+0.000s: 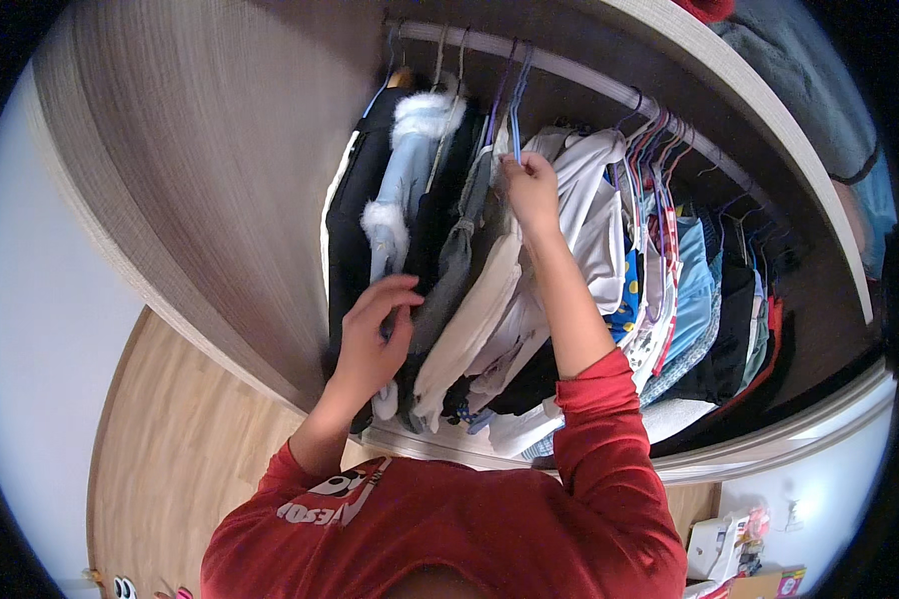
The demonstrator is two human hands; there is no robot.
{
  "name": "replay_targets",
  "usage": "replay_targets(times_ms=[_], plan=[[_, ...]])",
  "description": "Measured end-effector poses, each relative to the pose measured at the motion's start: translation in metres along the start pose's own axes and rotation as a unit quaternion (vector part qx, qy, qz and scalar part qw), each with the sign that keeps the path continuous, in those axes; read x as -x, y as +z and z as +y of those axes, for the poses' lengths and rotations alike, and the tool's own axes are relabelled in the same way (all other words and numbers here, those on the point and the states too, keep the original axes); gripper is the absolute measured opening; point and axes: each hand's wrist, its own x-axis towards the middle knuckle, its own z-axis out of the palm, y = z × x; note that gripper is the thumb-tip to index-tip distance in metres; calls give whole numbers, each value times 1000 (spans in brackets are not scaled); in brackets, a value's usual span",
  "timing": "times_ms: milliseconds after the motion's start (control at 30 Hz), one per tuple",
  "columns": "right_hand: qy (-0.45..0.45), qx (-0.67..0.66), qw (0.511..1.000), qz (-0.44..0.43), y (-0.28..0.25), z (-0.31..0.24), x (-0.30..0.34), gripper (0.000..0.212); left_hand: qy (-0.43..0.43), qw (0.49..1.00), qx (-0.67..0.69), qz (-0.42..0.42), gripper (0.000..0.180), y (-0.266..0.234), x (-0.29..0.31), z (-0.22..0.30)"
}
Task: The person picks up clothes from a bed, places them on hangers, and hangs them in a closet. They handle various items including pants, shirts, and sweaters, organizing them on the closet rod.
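Observation:
My right hand (532,195) is raised to the rail, its fingers closed at the lower end of a blue hanger (517,105). A cream garment (479,319) hangs just below and left of it. Lower on the left, my left hand (375,329) has its fingers apart and slightly bent, with nothing visible in them. It is in front of a light blue garment with white fluffy trim (397,175), beside a dark grey garment (448,270). Whether it touches either cannot be made out. Farther right of my right hand hangs a white garment (591,190).
A rail (579,70) crosses the wardrobe, carrying several more garments on coloured hangers to the right, among them a light blue one (687,309). The wooden side panel (220,180) stands at left. Wooden flooring (190,429) shows lower left; boxes (754,584) lie lower right.

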Motion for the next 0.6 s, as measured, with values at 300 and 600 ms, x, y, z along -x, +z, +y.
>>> replay_targets(times_ms=[300,600], plan=[[49,-72,995,-41,25,-8,3,15,-40,997,55,-42,15,3,26,1],[-8,-54,998,38,11,0,3,29,-101,991,48,-79,17,-5,55,-7]])
